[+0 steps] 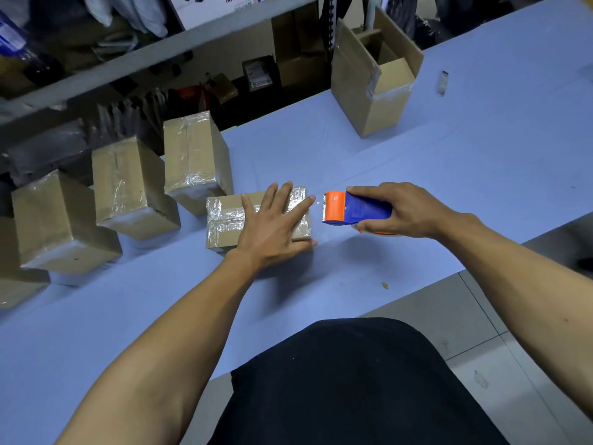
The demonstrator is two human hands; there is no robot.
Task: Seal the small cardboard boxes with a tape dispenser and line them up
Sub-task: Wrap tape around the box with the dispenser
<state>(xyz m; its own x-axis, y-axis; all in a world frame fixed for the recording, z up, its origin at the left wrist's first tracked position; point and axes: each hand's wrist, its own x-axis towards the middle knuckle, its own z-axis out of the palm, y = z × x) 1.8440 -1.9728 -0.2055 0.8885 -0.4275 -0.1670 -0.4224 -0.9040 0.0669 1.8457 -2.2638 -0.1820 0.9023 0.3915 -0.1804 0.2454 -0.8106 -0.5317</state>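
A small cardboard box (224,220) with clear tape across its top lies on the blue table (417,175). My left hand (272,226) rests flat on top of it, fingers spread. My right hand (404,210) grips a blue and orange tape dispenser (353,208) just right of the box, its orange cutter end pointing at the box and a short gap away. Three taped boxes stand in a row to the left: one (195,155), a second (128,187), a third (57,223).
An open cardboard box (375,78) with raised flaps stands at the back of the table. A small strip (443,83) lies to its right. Shelving with clutter runs behind the table's far edge. Another box corner (16,284) shows at the far left.
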